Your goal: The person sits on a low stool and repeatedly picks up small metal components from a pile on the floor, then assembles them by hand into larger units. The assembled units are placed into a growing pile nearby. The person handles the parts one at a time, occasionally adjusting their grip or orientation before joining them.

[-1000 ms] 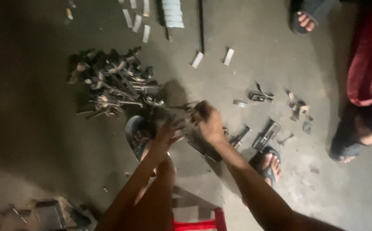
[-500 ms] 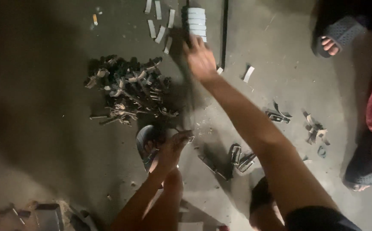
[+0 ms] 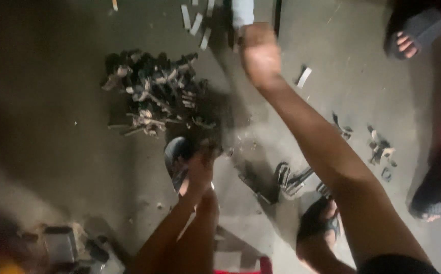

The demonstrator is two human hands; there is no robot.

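Beyond my right hand's (image 3: 260,53) fingers lay pale strips (image 3: 196,23) on the floor; its grip was blurred, unreadable. My left hand (image 3: 200,165), fingers curled, hovered just below the scrap pile (image 3: 154,91).

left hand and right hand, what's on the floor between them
In the head view, mostly bare concrete floor with small scattered bits lies between the left hand and the outstretched right hand; the dark scrap pile sits beside it.

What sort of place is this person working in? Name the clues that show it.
Probably an informal floor workshop: a bare concrete floor serves as the work surface, with a heap of small metal parts and loose pale strips near the right hand.
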